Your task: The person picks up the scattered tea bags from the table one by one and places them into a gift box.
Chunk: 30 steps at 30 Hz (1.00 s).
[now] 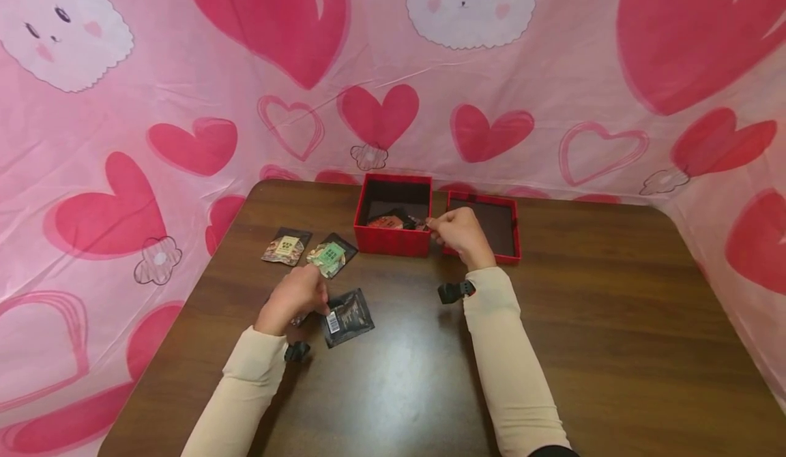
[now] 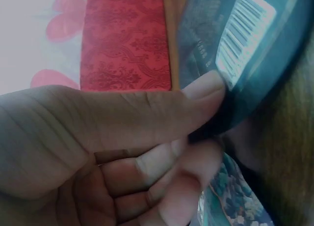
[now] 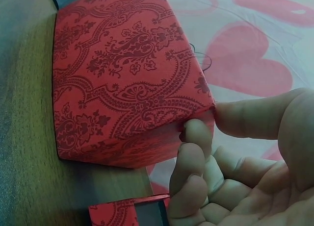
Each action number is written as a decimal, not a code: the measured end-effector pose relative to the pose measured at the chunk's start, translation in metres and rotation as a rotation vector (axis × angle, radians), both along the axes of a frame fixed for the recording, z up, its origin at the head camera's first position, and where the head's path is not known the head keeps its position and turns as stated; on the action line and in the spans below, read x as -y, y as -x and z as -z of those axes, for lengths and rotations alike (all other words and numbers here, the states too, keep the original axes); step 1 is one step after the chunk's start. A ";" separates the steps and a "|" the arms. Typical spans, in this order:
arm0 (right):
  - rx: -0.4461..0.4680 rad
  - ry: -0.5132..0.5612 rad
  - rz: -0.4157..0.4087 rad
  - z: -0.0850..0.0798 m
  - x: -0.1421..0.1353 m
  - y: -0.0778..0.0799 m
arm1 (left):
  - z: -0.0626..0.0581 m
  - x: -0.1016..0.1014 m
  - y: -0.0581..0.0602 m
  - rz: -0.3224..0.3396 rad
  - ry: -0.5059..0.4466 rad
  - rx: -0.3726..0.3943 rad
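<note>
My left hand [image 1: 293, 297] pinches the edge of a black sachet [image 1: 350, 319] between thumb and fingers. A white barcode [image 2: 245, 32] shows on its upturned side. Beneath those fingers, another sachet with a colourful print [image 2: 235, 196] is partly hidden. To the right, my right hand [image 1: 463, 233] grips the front right corner of a red patterned box [image 1: 393, 243], thumb at the rim and curled fingers against the outside. Several sachets [image 1: 388, 222] lie inside the open box.
Right of the box lies its red lid [image 1: 518, 239], dark inside facing up. On the left, a sachet with a cream label [image 1: 286, 246] and one with a green label [image 1: 331, 255] rest on the brown table [image 1: 614, 334]. A heart-printed pink cloth [image 1: 540, 75] hangs behind.
</note>
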State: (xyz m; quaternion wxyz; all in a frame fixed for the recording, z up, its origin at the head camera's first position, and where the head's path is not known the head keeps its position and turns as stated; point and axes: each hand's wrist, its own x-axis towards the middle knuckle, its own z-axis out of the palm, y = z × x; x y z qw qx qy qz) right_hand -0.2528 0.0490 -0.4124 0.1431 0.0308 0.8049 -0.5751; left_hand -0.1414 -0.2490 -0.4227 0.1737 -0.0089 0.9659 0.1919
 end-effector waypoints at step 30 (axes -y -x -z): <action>-0.005 -0.007 0.001 -0.004 0.002 -0.004 | -0.001 0.024 0.008 0.040 -0.554 0.103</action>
